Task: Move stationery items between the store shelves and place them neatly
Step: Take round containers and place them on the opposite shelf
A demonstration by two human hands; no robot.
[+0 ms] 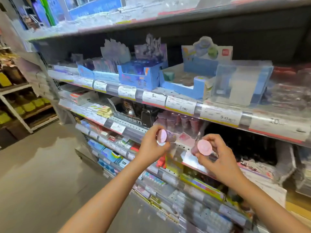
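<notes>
left hand [152,145] grasps a pink-ended tube [165,137], lying sideways | right hand [218,157] grasps a second pink-ended tube [202,147] | both held near the third shelf [133,130], in front of upright matching tubes [178,121]

Stationery shop — tiered shelves [168,100] w/ price tags [154,96], boxed goods [139,76]
</notes>
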